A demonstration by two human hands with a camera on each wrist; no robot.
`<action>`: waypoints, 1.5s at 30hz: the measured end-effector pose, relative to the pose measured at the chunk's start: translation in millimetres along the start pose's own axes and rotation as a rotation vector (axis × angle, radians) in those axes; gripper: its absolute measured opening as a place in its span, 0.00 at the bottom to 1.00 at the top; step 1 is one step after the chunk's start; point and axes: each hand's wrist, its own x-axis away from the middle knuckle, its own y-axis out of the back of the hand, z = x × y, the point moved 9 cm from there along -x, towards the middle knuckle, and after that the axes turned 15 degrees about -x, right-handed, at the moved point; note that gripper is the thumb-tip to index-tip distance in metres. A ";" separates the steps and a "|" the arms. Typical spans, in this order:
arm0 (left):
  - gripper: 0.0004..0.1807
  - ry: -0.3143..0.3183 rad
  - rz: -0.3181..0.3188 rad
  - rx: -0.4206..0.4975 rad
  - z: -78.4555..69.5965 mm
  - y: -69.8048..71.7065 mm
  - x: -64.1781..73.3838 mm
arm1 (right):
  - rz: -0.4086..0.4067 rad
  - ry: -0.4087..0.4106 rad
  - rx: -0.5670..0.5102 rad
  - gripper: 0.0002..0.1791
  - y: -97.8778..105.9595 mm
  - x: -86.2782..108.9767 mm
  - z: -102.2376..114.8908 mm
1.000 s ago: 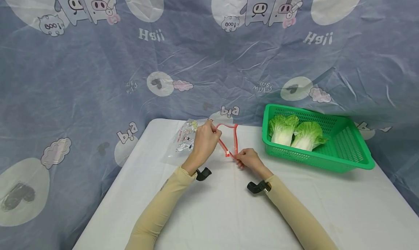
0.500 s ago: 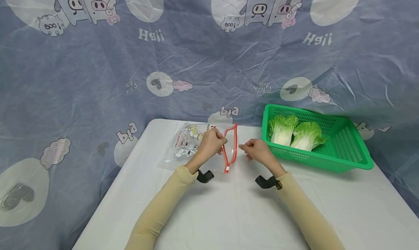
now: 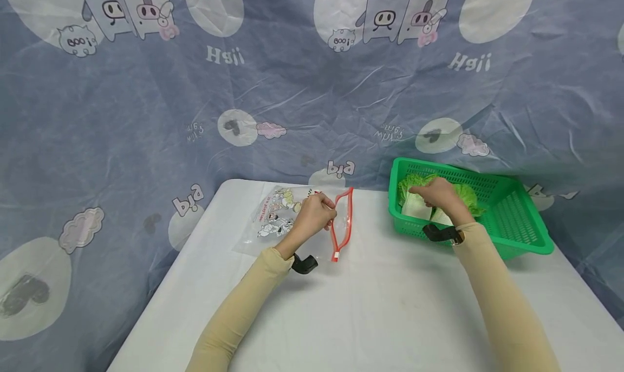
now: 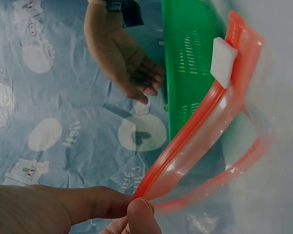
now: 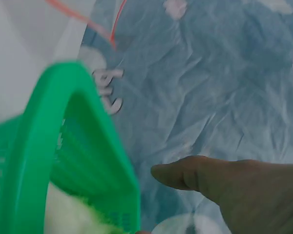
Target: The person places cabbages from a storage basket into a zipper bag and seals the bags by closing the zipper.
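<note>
My left hand [image 3: 312,217] pinches one red edge of a clear zip bag [image 3: 270,228] with cartoon prints. The bag lies on the table with its mouth, rimmed by a red zip strip [image 4: 183,139], parted toward the right. A white slider [image 4: 223,63] sits near one end of the strip. Over the green basket [image 3: 524,228] hovers my right hand [image 3: 442,197], thumb stretched out and fingers loosely bent, holding nothing. Below it, inside the basket, lie two napa cabbages; the left cabbage [image 3: 415,207] and the right cabbage [image 3: 468,197] are partly hidden by the hand.
A white-covered table [image 3: 370,307] carries the bag and basket. Behind it hangs a blue-grey cartoon-print cloth [image 3: 292,90], close to the table's back edge. The basket's raised rim stands between the cabbages and the bag.
My right hand has let go of the bag's red strip and moved right, over the basket. My left hand has come slightly down and right, still pinching the bag, which now lies flatter.
</note>
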 end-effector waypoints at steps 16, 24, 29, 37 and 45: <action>0.02 -0.034 0.013 0.008 -6.6 -3.8 4.3 | 0.153 -0.244 0.000 0.41 3.0 -40.5 -54.6; 0.02 -0.045 0.012 0.002 -7.1 -4.4 4.1 | 0.181 -0.235 0.093 0.30 -2.4 -49.0 -57.9; 0.02 -0.037 0.016 0.009 -5.6 -4.6 4.1 | 0.200 -0.260 0.052 0.26 -7.9 -51.1 -57.4; 0.01 -0.043 0.007 0.002 -5.6 -4.2 3.7 | 0.188 -0.267 -0.025 0.24 -12.9 -50.4 -59.8; 0.02 -0.028 0.005 -0.016 -2.4 1.2 2.7 | 0.091 -0.178 -0.093 0.24 -4.7 -42.3 -52.0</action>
